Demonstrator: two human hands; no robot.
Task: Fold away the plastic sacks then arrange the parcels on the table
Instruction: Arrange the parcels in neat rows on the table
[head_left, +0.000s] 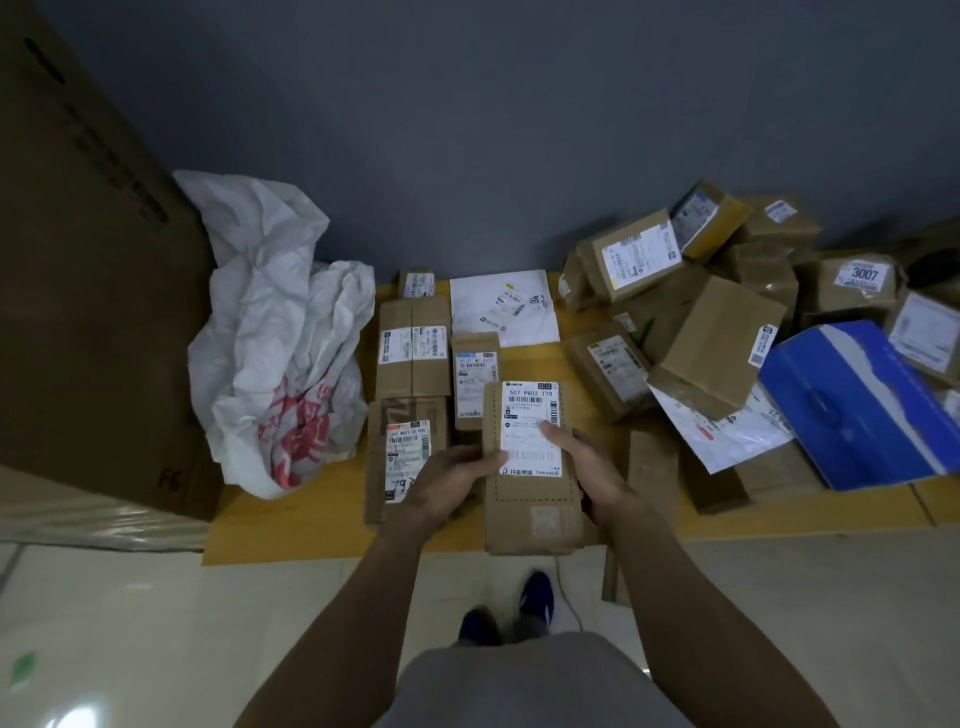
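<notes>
While the left hand and right hand clasp the parcel by its long sides at the front edge of the table, it should be set flush beside the row, edges parallel. Label faces up; long axis runs away from the person.

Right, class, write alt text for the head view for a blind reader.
A person's left hand and right hand grip a labelled cardboard parcel at the near edge of a yellow table. Tidy rows of parcels lie to its left beside a crumpled plastic sack; a jumbled heap of parcels fills the right.
</notes>
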